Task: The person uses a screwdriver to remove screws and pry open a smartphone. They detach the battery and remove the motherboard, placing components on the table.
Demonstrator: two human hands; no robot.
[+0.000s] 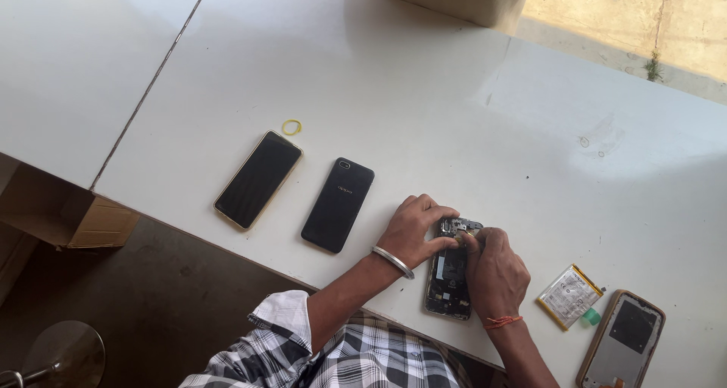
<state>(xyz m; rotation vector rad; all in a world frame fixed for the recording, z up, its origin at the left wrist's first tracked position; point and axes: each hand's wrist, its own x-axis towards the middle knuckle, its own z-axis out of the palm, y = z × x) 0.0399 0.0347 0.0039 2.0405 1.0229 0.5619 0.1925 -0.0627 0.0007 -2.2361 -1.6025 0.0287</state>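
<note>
While sunlight falls across the white table [424, 77], left hand [413, 229] and right hand [492, 271] pinch an opened phone [448, 278]; brown floor [151, 297] lies below.

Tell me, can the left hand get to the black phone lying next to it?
Probably yes. The left hand rests on the opened phone, and the black phone lies just beside it on the white table with nothing between them.
</note>
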